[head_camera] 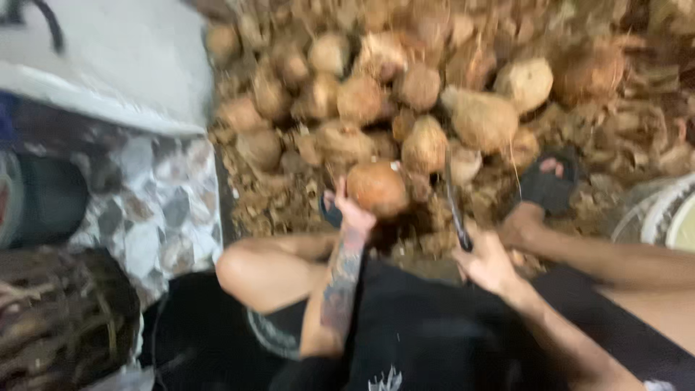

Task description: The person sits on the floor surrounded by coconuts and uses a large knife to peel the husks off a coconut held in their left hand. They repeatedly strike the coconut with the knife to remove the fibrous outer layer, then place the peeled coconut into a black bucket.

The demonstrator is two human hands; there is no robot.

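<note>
Two grips at work, both closed: left hand cupped around the lower near side of a husked coconut, fingers spread up its left flank, holding it raised just in front of the knees; right hand clenched on the handle of a dark knife, blade pointing up and away, just right of the nut and apart from it. Coconut sitting above and slightly right of the left grip, between the two hands, nearer the left. Left forearm rising steeply from the lap, tattooed along its length, wrist bent back under the nut. Right forearm running in from the lower right, wrist straight, knuckles turned outward. Coconut round, orange-brown, smooth where stripped, with a pale patch at its top; blurred, so finer surface detail cannot be told. Beyond it, a heap of coconuts, tan and fibrous, banked against loose husk litter on the ground. Sandalled foot planted to the right at the heap's edge. Stone-patterned wall at left, under a pale ledge. Black shorts across the lap.
</note>
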